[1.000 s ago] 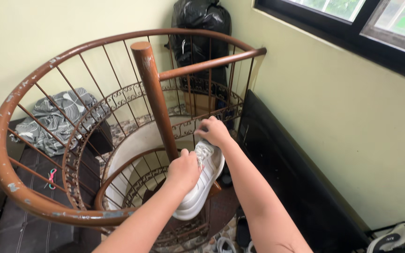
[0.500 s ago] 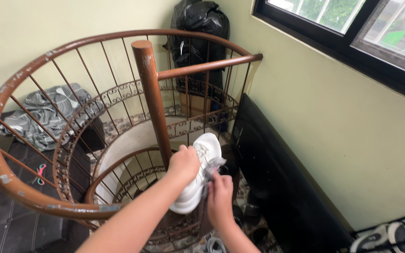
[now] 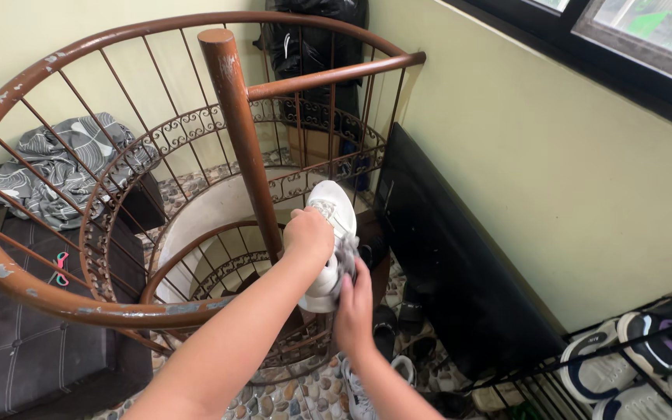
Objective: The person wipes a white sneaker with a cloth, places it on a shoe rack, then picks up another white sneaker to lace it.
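Observation:
My left hand (image 3: 309, 234) grips a white sneaker (image 3: 331, 214) from above and holds it in the air beside the brown centre post (image 3: 236, 117) of a spiral staircase. Just below and to the right, my right hand (image 3: 354, 305) presses a small grey cloth (image 3: 346, 256) against the side of the sneaker near its sole. The shoe's toe points up and away from me. Part of the sole is hidden behind my right hand.
A curved brown stair railing (image 3: 33, 288) wraps around at the left. A black flat panel (image 3: 445, 257) leans on the yellow wall. A shoe rack with several sneakers (image 3: 647, 350) stands at the lower right. More shoes (image 3: 367, 389) lie on the pebble floor. Grey patterned fabric (image 3: 64, 167) lies at the left.
My right hand came down from the top of the sneaker to its side with the grey cloth. The view has shifted down and right, bringing the shoe rack in.

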